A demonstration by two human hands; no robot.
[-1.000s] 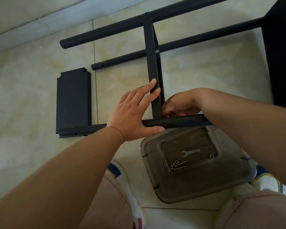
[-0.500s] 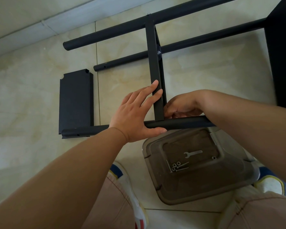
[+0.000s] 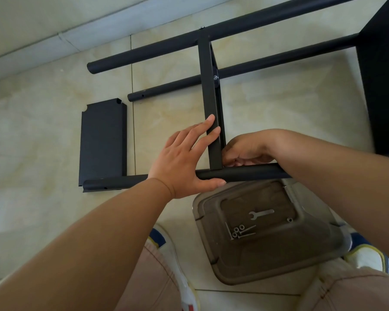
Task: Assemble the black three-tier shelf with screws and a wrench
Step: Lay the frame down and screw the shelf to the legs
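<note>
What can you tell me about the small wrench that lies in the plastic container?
The wrench is small, flat and silvery, seemingly stamped metal, with an open jaw at its left end and a plain handle pointing right. It lies flat on the bottom of the brownish translucent container on the floor, apart from the screws and nuts nearer the person. Neither hand touches it.

You have matt black painted metal in the near tube [image 3: 245, 172], the crossbar [image 3: 209, 97] and the loose flat panel [image 3: 102, 142] on the left. The floor [image 3: 43, 131] is glossy beige tile with faint marbling. The tub [image 3: 267, 254] near your feet is smooth, smoky translucent plastic; the wrench [image 3: 261, 213] and screws [image 3: 243, 232] in it are bright bare metal. Your trousers [image 3: 151, 281] look like soft pinkish cloth.
</note>
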